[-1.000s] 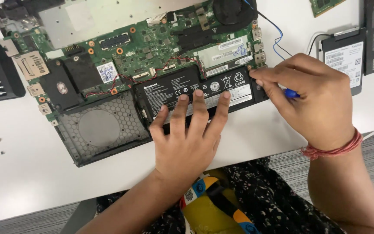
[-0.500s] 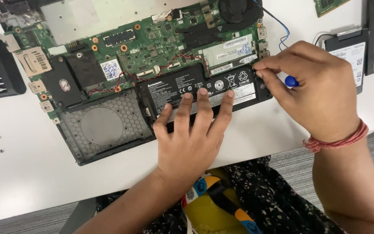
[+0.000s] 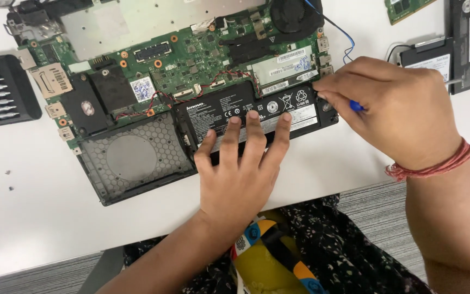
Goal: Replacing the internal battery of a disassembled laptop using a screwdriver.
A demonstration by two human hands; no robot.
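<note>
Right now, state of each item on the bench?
Laptop: bottom cover off, board exposed.
Battery: seated in its bay.
Left hand: flat, fingers pressing on battery.
Right hand: gripping blue-handled screwdriver at battery's right end.
Bit case: open, bits in slots.
Drive: loose on table.

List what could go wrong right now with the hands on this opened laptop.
1. The right hand works a blue-handled tool at the black battery's right corner; a slip might gouge the battery or the green circuit board beside it.
2. The left hand lies flat on the battery, so hard pressing might flex it.
3. The laptop sits near the white table's front edge, so a loosened screw might roll off.
</note>
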